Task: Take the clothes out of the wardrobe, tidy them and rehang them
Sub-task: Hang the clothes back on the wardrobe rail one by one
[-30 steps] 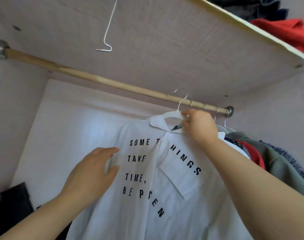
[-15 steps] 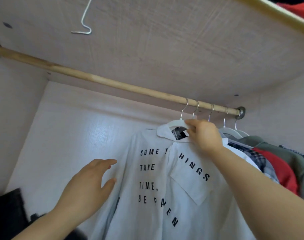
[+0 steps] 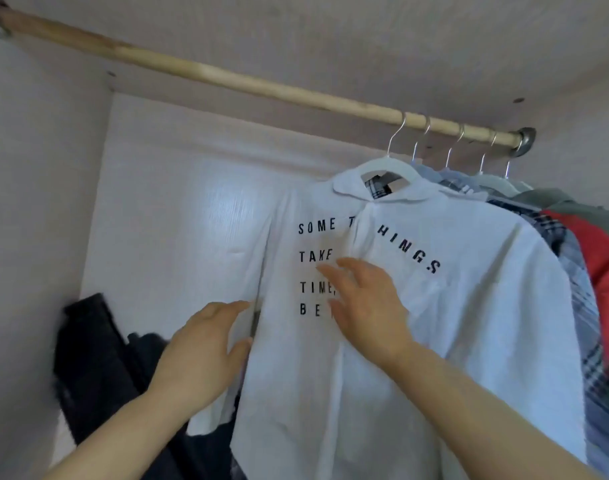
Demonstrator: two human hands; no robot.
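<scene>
The left hand lay flat, fingers loose, at the white shirt's left edge, mid-frame. The right hand hovered over its printed front, fingers spread, gripping nothing.

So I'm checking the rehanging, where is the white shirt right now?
In the head view the white shirt hangs on the wooden rail, leftmost of the hung clothes, with both hands at its front.
</scene>
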